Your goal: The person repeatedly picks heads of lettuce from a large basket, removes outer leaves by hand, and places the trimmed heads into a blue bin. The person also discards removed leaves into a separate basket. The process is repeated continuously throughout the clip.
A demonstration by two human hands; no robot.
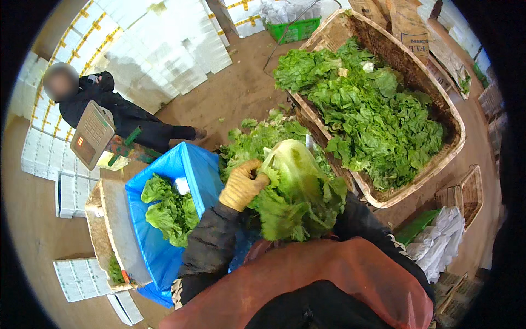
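Observation:
In front of my chest is a head of leafy lettuce [298, 185], its pale base facing up. My left hand [242, 185], in a yellow work glove, pinches an outer leaf near that base. The right hand is hidden behind the lettuce; only the dark sleeve shows. To the left, a bin lined with blue plastic [193, 168] holds several lettuce heads [168, 209]. At the right, a large dirty plastic crate [454, 135] is heaped with green lettuce [370, 119]. Loose leaves [263, 137] lie piled beyond the lettuce before me.
A scale display [92, 133] stands beyond the blue-lined bin, with a person [111, 107] in dark clothes behind it. White foam boxes [164, 45] are stacked at the back. A green crate [294, 31] is at the top; a smaller crate [472, 197] and white bags [437, 242] are at the right.

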